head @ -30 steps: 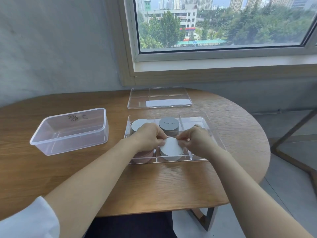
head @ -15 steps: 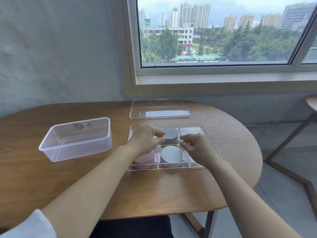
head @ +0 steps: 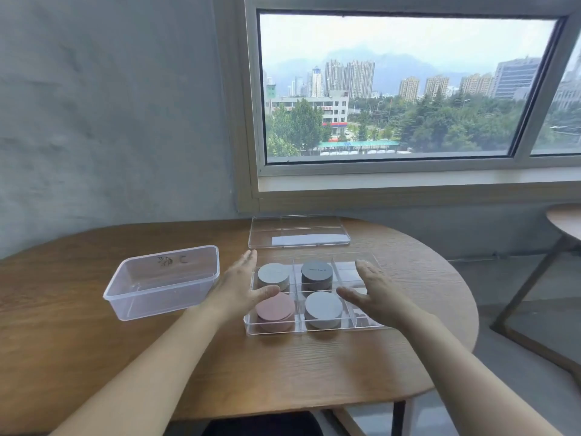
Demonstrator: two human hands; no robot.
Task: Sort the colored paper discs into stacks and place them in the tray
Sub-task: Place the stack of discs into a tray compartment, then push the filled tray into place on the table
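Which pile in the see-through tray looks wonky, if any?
The pink paper disc stack in the clear plastic tray's front-left compartment looks slightly fanned: its top discs jut rightwards. Nothing else stands out.

Markings on the plastic container (head: 162,280) and dark disc stack (head: 316,273) are unreadable

above tray (head: 314,331): open | left: plastic tub (head: 163,281) near | behind: lid (head: 298,236) close
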